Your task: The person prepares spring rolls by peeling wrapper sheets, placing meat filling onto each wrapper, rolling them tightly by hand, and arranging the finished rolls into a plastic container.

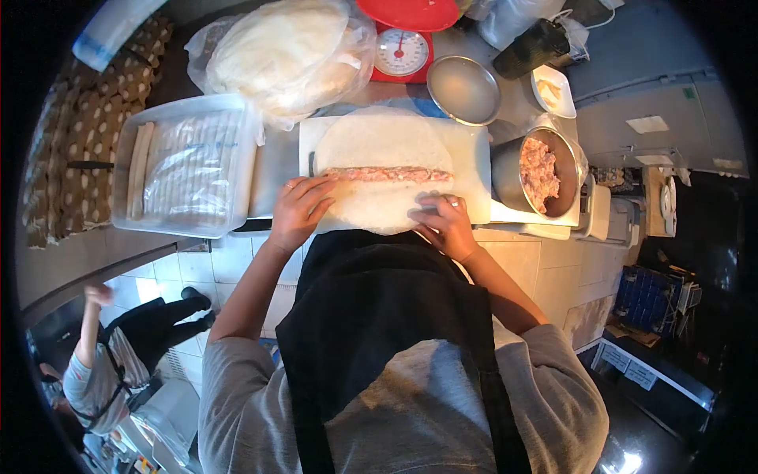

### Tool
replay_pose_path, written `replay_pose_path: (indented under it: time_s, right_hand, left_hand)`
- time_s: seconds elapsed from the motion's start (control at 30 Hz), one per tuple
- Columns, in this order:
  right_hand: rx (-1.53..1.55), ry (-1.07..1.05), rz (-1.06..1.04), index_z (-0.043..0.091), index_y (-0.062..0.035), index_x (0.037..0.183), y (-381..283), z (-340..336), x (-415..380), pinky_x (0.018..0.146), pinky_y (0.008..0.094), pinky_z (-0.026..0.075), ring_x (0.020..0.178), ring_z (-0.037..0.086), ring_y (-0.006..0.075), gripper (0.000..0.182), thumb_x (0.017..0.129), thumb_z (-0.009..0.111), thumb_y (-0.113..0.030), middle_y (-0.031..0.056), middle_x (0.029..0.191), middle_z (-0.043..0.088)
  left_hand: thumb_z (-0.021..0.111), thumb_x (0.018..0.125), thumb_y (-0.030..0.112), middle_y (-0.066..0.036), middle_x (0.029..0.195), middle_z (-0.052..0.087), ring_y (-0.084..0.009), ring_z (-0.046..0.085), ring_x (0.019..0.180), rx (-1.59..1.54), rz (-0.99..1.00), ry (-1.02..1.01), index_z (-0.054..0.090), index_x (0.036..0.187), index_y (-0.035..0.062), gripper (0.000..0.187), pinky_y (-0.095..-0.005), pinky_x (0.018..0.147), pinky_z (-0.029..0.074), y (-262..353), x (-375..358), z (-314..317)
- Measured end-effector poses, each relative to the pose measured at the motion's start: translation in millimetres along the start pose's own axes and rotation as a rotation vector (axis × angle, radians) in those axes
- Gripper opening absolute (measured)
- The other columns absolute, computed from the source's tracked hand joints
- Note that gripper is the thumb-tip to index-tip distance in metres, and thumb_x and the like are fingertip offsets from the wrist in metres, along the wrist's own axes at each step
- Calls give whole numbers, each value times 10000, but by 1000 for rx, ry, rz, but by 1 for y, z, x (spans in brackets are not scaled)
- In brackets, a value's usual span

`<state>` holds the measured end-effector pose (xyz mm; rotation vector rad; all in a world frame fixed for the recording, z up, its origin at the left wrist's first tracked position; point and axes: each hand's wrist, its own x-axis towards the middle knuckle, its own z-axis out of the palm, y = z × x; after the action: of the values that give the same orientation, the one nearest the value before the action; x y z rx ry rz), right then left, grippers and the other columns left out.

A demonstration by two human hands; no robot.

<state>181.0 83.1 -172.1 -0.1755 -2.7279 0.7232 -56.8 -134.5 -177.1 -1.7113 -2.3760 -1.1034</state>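
Observation:
A round, thin white wrapper point(381, 138) lies on a white cutting board point(471, 162) before me. Across its middle runs a long strip of pink minced filling point(391, 174). My left hand point(302, 207) rests at the wrapper's left side, its fingers apart and their tips near the strip's left end. At the lower right of the wrapper is my right hand point(444, 224), with bent fingers touching or just above the near edge; whether the fingertips grip the wrapper is too small to tell.
Right of the board stands a metal pot point(512, 175) of minced filling. A plastic tub point(241, 170) of long rolls is at left. Behind are bagged wrappers point(276, 55), a red scale point(403, 54), a metal bowl point(463, 90) and a white dish point(553, 91). Another person point(118, 355) stands lower left.

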Motion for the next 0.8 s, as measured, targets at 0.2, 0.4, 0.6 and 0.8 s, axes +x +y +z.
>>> replay_pose_path:
  time_s: [0.2, 0.4, 0.6, 0.8]
  right_hand:
    - [-28, 189, 35, 660, -132, 861, 22, -1, 54, 784, 375, 384, 859, 586, 244, 112, 757, 700, -128, 33, 898, 656]
    - [-82, 180, 46, 638, -125, 842, 58, 4, 106, 725, 387, 383, 781, 591, 241, 114, 753, 703, -153, 47, 805, 657]
    - [-279, 97, -88, 647, -105, 911, 57, 0, 92, 728, 385, 427, 864, 585, 255, 152, 762, 634, -133, 65, 922, 635]
    - [-157, -5, -139, 632, -68, 1042, 34, 7, 67, 773, 373, 467, 901, 574, 283, 267, 788, 559, -101, 90, 957, 598]
  left_hand:
    - [702, 755, 119, -4, 1060, 652, -204, 588, 966, 46, 234, 176, 684, 1027, 107, 273, -341, 818, 466, 21, -2, 17]
    - [593, 810, 151, -63, 1201, 592, -240, 542, 1124, 85, 313, -84, 558, 1233, 88, 429, -396, 971, 409, 39, 39, 58]
    - [647, 778, 151, -82, 1234, 576, -254, 535, 1127, 86, 237, -129, 519, 1283, 86, 525, -407, 979, 409, 27, 50, 77]
    - [681, 748, 186, -62, 1047, 606, -254, 570, 990, 52, 112, -201, 594, 1174, 112, 441, -378, 857, 467, 34, 62, 79]
